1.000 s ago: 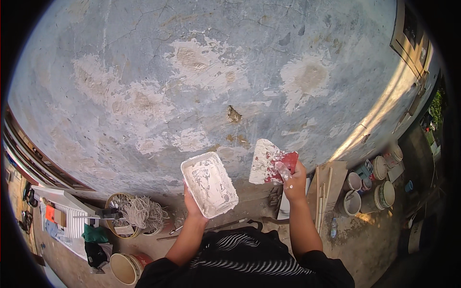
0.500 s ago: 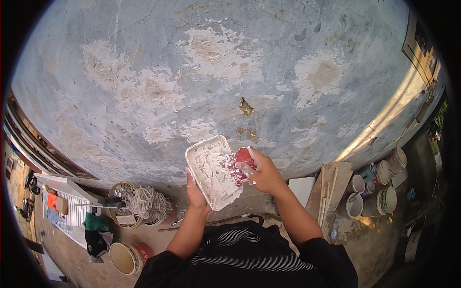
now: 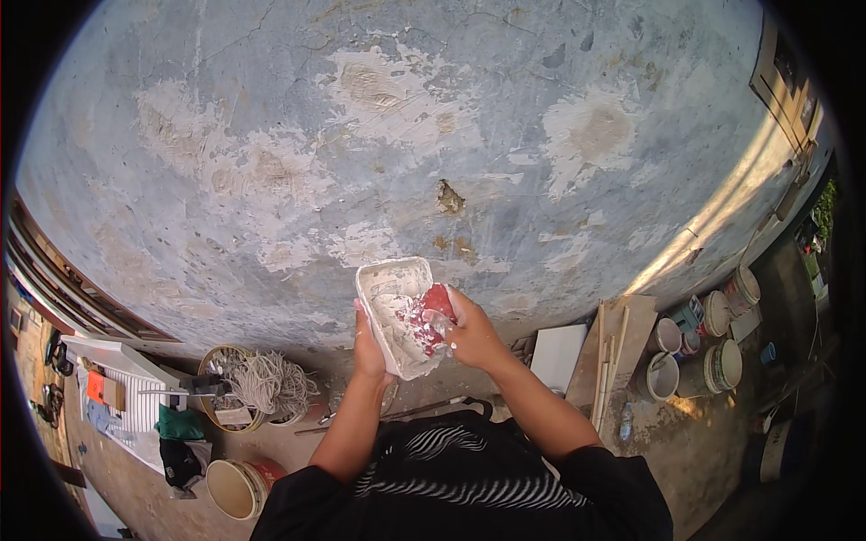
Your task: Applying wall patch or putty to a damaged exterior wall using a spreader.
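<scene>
My left hand (image 3: 368,347) is closed on the left side of a white, putty-smeared rectangular tub (image 3: 394,269), held in front of my chest and tilted. White putty (image 3: 390,311) coats its inside. My right hand (image 3: 471,334) grips a red putty spreader (image 3: 437,299) by its upper edge, with white smears on the fingers. The spreader's lower part is over the right side of the tub, against the putty; its exact edge is hard to make out. Ahead stands a blue-grey wall (image 3: 505,117) with whitish filled patches and a small broken hole (image 3: 449,197).
At left are a basket of pale rope (image 3: 271,383), a bucket (image 3: 233,489) and a white ridged panel (image 3: 144,406). Boards (image 3: 622,347), several buckets (image 3: 663,377) and a plastic bottle (image 3: 626,422) stand at right. A long rod (image 3: 406,415) lies on the floor by the wall.
The tub has turned more upright in my left hand. My right hand has moved left and slightly down with the spreader, further over the tub. The view has shifted slightly.
</scene>
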`<action>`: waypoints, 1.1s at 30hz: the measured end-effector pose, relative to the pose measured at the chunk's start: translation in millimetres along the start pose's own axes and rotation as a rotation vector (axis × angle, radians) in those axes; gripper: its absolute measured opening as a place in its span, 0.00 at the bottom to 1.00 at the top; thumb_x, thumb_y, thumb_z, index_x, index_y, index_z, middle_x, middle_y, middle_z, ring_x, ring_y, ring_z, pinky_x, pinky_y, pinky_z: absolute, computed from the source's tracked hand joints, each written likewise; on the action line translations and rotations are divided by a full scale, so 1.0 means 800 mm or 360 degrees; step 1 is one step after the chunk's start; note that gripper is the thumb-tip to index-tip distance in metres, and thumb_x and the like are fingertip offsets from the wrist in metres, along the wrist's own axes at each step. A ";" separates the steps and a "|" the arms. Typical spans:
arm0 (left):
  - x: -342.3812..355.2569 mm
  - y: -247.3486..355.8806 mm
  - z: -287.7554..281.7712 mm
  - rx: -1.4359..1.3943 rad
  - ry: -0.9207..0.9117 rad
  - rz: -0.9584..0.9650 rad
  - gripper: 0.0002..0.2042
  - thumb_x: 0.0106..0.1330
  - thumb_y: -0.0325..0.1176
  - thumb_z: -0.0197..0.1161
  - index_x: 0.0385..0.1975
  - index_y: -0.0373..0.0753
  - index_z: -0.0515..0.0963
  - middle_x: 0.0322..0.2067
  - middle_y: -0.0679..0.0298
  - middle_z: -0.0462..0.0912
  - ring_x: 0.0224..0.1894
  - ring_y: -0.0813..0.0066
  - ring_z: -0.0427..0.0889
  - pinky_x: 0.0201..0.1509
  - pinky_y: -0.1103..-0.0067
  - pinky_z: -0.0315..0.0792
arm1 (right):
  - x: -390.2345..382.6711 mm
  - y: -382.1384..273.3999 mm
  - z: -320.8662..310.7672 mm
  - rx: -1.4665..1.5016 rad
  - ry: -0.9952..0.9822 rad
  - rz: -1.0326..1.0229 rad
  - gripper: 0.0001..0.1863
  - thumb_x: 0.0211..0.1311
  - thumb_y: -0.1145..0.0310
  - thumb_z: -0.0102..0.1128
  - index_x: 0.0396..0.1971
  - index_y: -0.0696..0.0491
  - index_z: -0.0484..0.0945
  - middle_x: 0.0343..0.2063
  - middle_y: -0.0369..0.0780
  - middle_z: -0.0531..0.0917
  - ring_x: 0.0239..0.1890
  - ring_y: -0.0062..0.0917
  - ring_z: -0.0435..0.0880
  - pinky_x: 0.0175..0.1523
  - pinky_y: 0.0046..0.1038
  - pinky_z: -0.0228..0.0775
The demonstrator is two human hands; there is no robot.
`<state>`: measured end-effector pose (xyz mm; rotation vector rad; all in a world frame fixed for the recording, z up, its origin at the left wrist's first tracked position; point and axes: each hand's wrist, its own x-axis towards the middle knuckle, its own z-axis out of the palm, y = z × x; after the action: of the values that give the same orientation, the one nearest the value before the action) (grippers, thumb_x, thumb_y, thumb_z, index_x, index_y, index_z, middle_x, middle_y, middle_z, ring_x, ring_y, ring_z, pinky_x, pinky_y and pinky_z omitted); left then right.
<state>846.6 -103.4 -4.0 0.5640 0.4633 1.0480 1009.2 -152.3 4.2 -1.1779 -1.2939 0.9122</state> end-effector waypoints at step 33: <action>0.004 -0.042 -0.002 0.0326 0.0140 -0.0141 0.37 0.75 0.63 0.34 0.69 0.35 0.60 0.61 0.53 0.73 0.60 0.60 0.77 0.64 0.67 0.72 | -0.028 0.045 0.006 0.0663 0.0350 0.0307 0.17 0.72 0.75 0.53 0.59 0.58 0.71 0.47 0.36 0.82 0.46 0.18 0.80 0.53 0.24 0.74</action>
<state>869.0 -112.9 -26.9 0.6745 0.6724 0.9489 1006.5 -165.9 -36.1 -1.0468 -0.7746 1.0965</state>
